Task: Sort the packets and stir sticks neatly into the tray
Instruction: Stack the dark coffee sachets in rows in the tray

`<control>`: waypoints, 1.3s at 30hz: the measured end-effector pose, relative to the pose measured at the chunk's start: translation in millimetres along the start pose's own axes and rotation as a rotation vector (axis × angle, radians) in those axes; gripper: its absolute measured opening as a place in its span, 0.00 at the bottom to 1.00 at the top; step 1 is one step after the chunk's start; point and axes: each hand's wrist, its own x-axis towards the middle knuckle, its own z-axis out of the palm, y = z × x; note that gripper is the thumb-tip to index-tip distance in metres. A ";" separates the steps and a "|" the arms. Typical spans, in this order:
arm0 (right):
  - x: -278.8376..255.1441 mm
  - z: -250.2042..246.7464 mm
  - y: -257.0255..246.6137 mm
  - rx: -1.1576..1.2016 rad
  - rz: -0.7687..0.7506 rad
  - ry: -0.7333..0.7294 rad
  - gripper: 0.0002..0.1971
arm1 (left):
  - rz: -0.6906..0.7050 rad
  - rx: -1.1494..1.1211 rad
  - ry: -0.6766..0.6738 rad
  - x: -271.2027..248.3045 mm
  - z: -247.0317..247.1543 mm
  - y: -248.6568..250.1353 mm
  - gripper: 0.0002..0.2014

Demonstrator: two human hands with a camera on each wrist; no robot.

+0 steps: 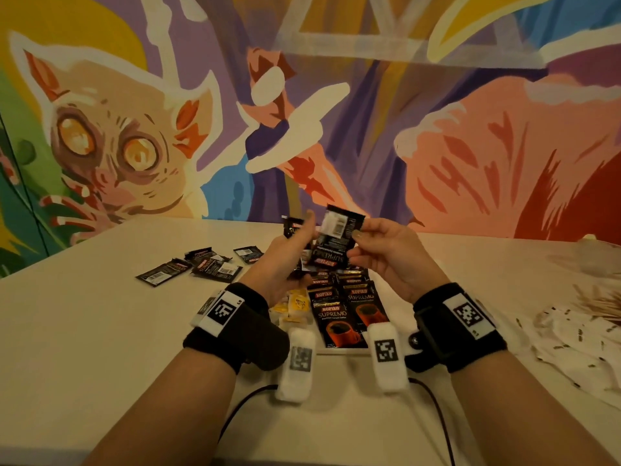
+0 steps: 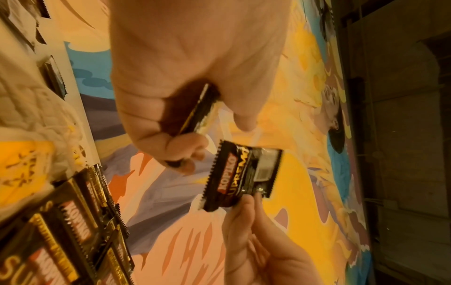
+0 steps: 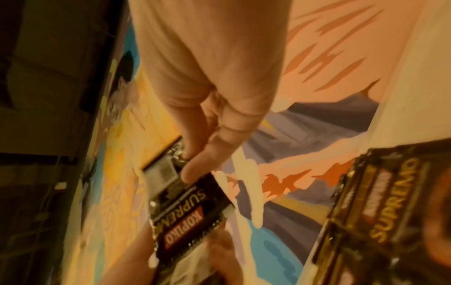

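Observation:
Both hands are raised over the tray point(image 1: 346, 350). My right hand point(image 1: 359, 237) pinches one black Kopiko packet point(image 1: 339, 237) by its edge, barcode side up; the same packet point(image 2: 241, 173) point(image 3: 185, 194) hangs between finger and thumb in both wrist views. My left hand point(image 1: 302, 238) grips a thin stack of Kopiko packets point(image 1: 293, 229), seen edge-on point(image 2: 201, 110) in its curled fingers. Rows of overlapping Kopiko packets point(image 1: 342, 311) fill the tray's right part and small yellow packets point(image 1: 297, 303) lie at their left. A heap of wooden stir sticks point(image 1: 596, 299) lies at the far right.
Several loose black packets point(image 1: 201, 265) lie scattered on the white table point(image 1: 100, 331) to the left of my hands. Crumpled white wrappers point(image 1: 571, 341) sit at the right, near the sticks. A painted wall point(image 1: 336, 112) rises behind the table. Cables run from my wrists.

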 end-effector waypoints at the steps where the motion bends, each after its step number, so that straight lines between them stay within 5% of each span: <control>1: 0.2 -3.5 3.2 0.049 -0.050 -0.011 0.07 | -0.029 -0.047 0.020 1.5 -1.7 0.0 0.29; 8: -3.7 -18.1 8.0 -0.005 -0.251 -0.180 0.23 | -0.033 -0.158 -0.010 -1.7 1.6 -0.3 0.03; 10: -6.2 -20.8 9.9 -0.050 -0.223 -0.195 0.23 | 0.050 -0.236 0.013 -1.4 2.7 -0.5 0.08; 15: -7.4 -19.5 10.6 -0.076 -0.066 -0.092 0.09 | 0.178 -0.207 0.019 -0.9 4.1 -1.2 0.19; 18: -6.2 -22.9 14.5 -0.223 0.065 -0.113 0.18 | 0.194 -0.114 -0.041 -3.2 7.1 -3.1 0.19; 23: -1.0 -35.8 13.0 -0.207 0.187 0.017 0.13 | 0.066 -0.129 -0.063 -5.0 8.8 -3.0 0.03; 31: -3.2 -42.4 14.8 -0.507 0.538 -0.011 0.07 | -0.016 -0.300 -0.095 -7.7 6.2 -0.8 0.08; 34: -3.0 -45.7 11.6 -0.665 0.462 0.084 0.12 | 0.009 -0.252 -0.145 -7.5 8.4 -1.2 0.09; 39: -4.0 -35.9 9.6 -0.344 0.186 0.069 0.13 | 0.048 -0.089 -0.129 -7.1 9.8 -4.8 0.08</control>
